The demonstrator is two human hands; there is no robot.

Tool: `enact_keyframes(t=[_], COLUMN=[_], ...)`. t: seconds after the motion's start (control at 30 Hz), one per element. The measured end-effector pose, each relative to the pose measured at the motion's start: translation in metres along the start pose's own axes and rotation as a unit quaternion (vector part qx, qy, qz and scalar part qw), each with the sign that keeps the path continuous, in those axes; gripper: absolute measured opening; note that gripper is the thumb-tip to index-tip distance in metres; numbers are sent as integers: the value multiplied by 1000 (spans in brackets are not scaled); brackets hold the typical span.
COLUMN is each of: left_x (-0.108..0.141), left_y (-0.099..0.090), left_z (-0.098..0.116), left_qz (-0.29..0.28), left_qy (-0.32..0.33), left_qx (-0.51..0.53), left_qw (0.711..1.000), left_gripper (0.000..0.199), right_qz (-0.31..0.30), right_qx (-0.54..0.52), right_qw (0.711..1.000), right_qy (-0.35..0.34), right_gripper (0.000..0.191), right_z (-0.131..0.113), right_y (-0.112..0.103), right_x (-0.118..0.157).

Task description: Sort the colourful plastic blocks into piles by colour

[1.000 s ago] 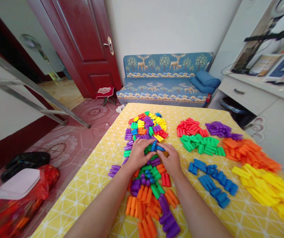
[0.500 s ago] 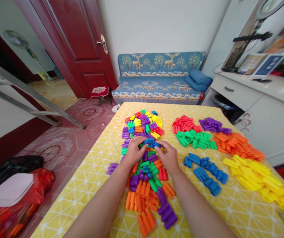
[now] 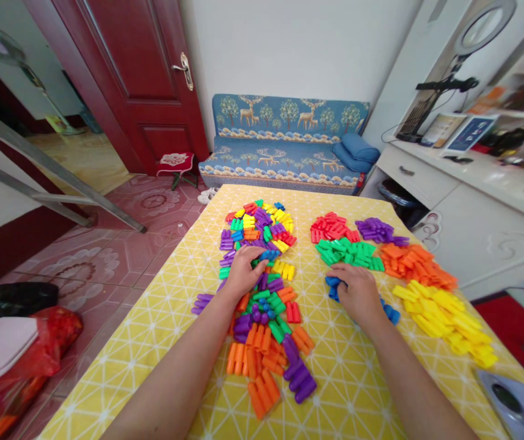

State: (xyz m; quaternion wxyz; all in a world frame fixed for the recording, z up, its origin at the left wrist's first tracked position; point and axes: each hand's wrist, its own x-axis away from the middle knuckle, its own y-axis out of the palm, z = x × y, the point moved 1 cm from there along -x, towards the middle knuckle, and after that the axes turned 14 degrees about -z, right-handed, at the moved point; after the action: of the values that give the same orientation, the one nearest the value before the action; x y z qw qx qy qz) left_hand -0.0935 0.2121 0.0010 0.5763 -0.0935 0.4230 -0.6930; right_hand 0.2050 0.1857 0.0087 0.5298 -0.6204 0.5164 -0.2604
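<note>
My left hand (image 3: 243, 272) is over the mixed-colour pile, thumb and fingers closed on a blue tube block (image 3: 269, 255). Around it lie purple (image 3: 302, 385), orange (image 3: 264, 394), green and yellow (image 3: 284, 269) tube blocks, many joined side by side in short rows. To the right, my right hand (image 3: 358, 293) reaches down onto the blue group, its fingers curled over a blue block (image 3: 332, 286). Its palm hides most of that group; other blue blocks (image 3: 390, 313) show past the far side of the hand.
Sorted heaps of red (image 3: 333, 227), green (image 3: 349, 253), purple (image 3: 378, 230), orange (image 3: 420, 267) and yellow (image 3: 447, 321) blocks lie on the table's right side. A grey-white device (image 3: 513, 397) is at the right corner. A blue sofa (image 3: 284, 156) stands beyond the table (image 3: 152, 354).
My hands were together at blue blocks over the mixed pile. The right hand has moved right to the blue group, while the left stays over the pile with a blue block. The view has shifted slightly.
</note>
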Motion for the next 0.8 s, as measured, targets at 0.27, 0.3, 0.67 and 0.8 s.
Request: enact_keyframes(t=[0.27,0.3,0.67,0.8], left_x=[2,2,3,4], left_y=[0,0,-5,-5], left_z=[-1,-2,3,3], left_qz=[-4,-7,-43,-48], left_qy=[-4,-2,29,34], left_qx=[2,3,38,41], left_qw=[1000,1000,998,997], left_gripper=[21,21,29,29], right_qz=[-13,-13,31,12], right_qx=[11,10,-253,-397], right_qw=[1000,1000,966,917], right_qy=[-9,-7,-44,-18], right_gripper=[17,17,26,42], right_z=[-12,-12,-88,-117], right_y=[4,4,23,48], right_x=[14,13,-31,-45])
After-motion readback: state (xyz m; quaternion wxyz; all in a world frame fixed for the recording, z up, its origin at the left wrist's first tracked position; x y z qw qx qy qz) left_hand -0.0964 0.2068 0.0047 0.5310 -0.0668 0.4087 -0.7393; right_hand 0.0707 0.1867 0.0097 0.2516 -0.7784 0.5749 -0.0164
